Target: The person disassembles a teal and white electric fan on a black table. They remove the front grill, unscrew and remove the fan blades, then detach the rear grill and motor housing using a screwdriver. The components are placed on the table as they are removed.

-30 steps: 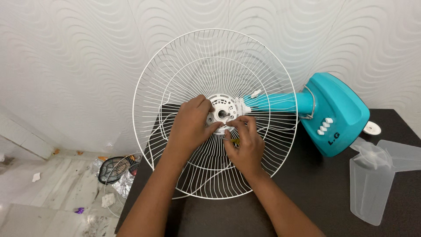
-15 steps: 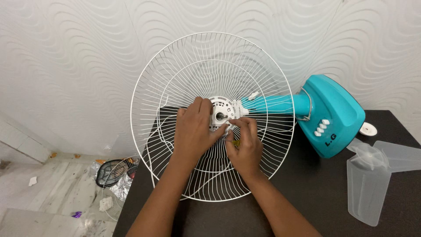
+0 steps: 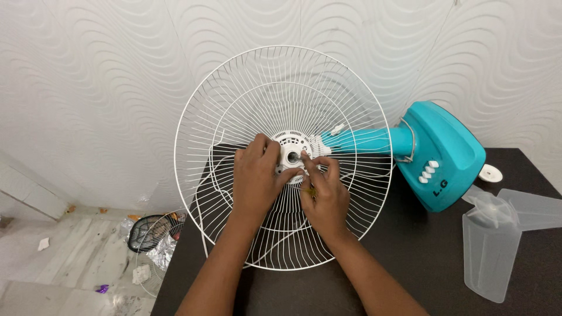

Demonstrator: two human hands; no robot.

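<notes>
Item: rear fan guard (image 3: 281, 105), white wire, round, standing at the centre of the frame against the patterned wall, its white motor hub (image 3: 293, 155) at mid-frame with the shaft showing in the middle

Left hand (image 3: 254, 178): I had it laid flat over the wires on the left side of the hub, fingers bent and pressed to the hub's rim, holding nothing loose

Right hand (image 3: 322, 193): I had it pinched narrow around a small tool with a yellow handle (image 3: 312, 190), fingertips up against the lower right of the hub; what the tip met was hidden by my fingers

Change noted: against the picture half a second before, my right fingertips had crept up and nearer the shaft, and my left thumb had drawn in along the hub rim; against the picture a second before, the guard sat a little higher in the frame. I judged the work at the hub was in progress, not finished

Also present: teal fan base (image 3: 445, 155) on its side at right, joined to the hub by a teal neck; clear fan blade (image 3: 497, 234) at lower right; a small white cap (image 3: 489, 172) beside the base; black table (image 3: 421, 263); a second wire guard and litter on the floor at lower left
</notes>
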